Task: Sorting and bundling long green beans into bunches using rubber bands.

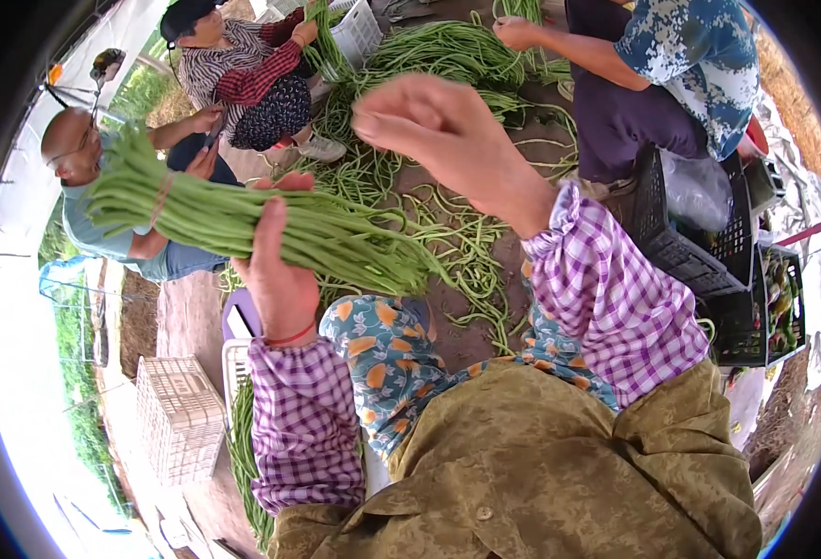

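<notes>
My left hand (281,265) grips a thick bundle of green yardlong beans (354,244), its thumb across the near side. A pinkish elastic band (161,199) rings the bundle near its left end. My right hand (445,133) is raised to the right of the bundle, apart from it. Its fingers are curled and blurred, and I cannot tell whether anything is between them. Below and beyond my hands, loose yardlong beans (476,258) lie strewn on the ground. A larger heap of the beans (445,52) lies at the far side.
A person in a striped top (204,70) handles beans by a white crate (356,31). Another person (92,189) sits at left; a third (690,77) holds beans at right. Black crates (703,262) stand right, a pale crate (180,419) left. More beans (244,454) lie by my left sleeve.
</notes>
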Demonstrator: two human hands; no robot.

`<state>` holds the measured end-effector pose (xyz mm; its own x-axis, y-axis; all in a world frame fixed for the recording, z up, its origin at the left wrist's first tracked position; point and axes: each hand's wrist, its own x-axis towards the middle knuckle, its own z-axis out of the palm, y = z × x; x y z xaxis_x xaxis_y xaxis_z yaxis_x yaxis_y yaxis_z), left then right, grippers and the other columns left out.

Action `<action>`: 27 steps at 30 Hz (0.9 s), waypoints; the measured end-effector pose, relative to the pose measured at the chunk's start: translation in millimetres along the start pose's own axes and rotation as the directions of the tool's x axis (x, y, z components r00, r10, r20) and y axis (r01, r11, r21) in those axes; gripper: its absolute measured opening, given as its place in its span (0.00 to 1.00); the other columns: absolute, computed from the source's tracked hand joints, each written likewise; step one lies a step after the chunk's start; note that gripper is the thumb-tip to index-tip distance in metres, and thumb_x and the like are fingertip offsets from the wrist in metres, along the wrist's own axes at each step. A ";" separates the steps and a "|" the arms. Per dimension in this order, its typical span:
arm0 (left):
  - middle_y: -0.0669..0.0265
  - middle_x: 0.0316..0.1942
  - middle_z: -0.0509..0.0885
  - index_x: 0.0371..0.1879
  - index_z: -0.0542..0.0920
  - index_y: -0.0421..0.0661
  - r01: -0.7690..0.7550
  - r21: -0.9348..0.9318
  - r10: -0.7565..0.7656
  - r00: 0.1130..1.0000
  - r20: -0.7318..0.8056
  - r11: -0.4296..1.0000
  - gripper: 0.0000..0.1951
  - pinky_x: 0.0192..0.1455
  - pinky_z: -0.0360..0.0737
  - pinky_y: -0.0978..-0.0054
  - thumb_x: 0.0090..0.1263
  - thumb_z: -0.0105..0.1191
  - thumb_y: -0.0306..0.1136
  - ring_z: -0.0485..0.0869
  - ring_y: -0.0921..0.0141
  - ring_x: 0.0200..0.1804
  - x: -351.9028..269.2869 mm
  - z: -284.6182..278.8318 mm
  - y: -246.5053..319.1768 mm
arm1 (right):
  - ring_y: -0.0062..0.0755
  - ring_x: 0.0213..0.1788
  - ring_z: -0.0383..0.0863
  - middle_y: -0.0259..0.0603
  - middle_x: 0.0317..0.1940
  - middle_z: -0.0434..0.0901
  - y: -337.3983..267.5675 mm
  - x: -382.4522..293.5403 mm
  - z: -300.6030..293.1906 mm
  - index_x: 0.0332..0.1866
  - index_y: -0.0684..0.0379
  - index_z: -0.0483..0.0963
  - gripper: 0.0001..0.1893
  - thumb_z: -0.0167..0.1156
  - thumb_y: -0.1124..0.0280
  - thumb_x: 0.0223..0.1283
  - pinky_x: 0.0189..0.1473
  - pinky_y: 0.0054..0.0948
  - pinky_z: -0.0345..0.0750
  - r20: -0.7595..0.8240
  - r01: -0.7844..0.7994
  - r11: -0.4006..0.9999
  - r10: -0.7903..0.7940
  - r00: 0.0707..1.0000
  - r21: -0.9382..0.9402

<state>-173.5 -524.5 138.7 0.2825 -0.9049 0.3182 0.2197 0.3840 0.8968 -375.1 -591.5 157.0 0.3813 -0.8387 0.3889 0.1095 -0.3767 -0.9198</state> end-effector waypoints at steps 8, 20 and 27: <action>0.51 0.55 0.77 0.56 0.70 0.38 0.103 -0.249 -0.077 0.991 0.112 0.963 0.19 0.69 0.67 0.52 0.72 0.48 0.37 0.73 0.56 0.62 -3.0 -48.7 27.7 | 0.17 0.24 0.74 0.34 0.25 0.78 131.5 -91.1 17.7 0.40 0.68 0.74 0.08 0.57 0.72 0.64 0.28 0.20 0.72 -0.139 -0.215 0.925 0.269 0.953 0.314; 0.56 0.57 0.76 0.57 0.71 0.39 0.055 -0.284 -0.054 0.998 0.012 0.957 0.22 0.73 0.58 0.51 0.73 0.45 0.44 0.70 0.58 0.65 -67.2 -106.8 58.6 | 0.27 0.25 0.79 0.40 0.25 0.80 171.5 -129.2 58.9 0.37 0.65 0.80 0.10 0.60 0.68 0.55 0.30 0.28 0.75 0.234 -0.527 0.850 0.518 0.823 -0.026; 0.56 0.60 0.74 0.58 0.71 0.40 -0.018 -0.247 0.011 0.999 -0.032 0.969 0.23 0.74 0.57 0.51 0.71 0.46 0.45 0.69 0.60 0.66 -94.6 -135.8 64.1 | 0.18 0.29 0.77 0.34 0.27 0.80 168.3 -126.2 79.0 0.40 0.65 0.79 0.08 0.61 0.76 0.56 0.31 0.21 0.73 0.316 -0.544 0.801 0.464 0.827 0.249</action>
<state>-59.4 -389.3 124.3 0.3143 -0.8944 0.3182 0.4379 0.4340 0.7874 -332.3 -518.0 -50.9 0.6567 -0.7443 -0.1216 0.1083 0.2527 -0.9615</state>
